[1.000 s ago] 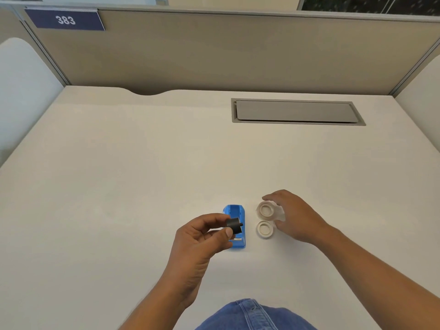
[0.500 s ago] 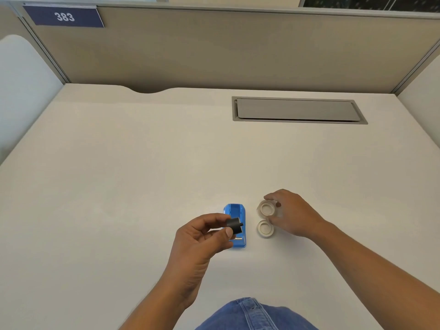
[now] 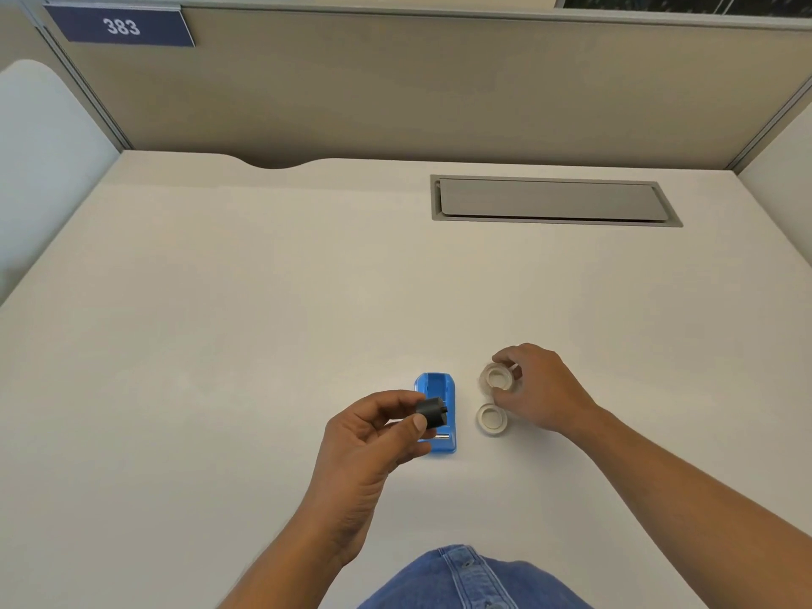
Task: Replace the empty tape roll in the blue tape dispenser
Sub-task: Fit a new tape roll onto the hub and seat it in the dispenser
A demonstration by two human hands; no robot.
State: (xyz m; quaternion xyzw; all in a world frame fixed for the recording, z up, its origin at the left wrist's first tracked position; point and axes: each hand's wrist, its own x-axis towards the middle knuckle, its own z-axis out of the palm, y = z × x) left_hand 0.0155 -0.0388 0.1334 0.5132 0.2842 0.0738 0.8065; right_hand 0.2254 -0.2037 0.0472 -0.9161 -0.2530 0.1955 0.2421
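The blue tape dispenser (image 3: pixel 439 391) lies on the white desk (image 3: pixel 219 345), its roll bay open on top. My left hand (image 3: pixel 373 437) hovers over its near end and pinches the small black spool hub (image 3: pixel 430 410) between thumb and fingers. To the right lie two pale rings. My right hand (image 3: pixel 540 389) has its fingertips closed around the farther one, a clear tape roll (image 3: pixel 497 378), tilting it slightly. The nearer ring (image 3: pixel 491 418), a whitish core, lies flat on the desk just beside my right hand.
A grey cable hatch (image 3: pixel 553 200) is set into the desk at the back right. Beige partition walls (image 3: pixel 395 90) close off the back, with a blue sign reading 383 (image 3: pixel 121 26). My denim-clad knee (image 3: pixel 465 582) shows at the bottom edge.
My right hand has gone from reaching with spread fingers over the farther roll to gripping it and tilting it. My left hand with the black hub has stayed put.
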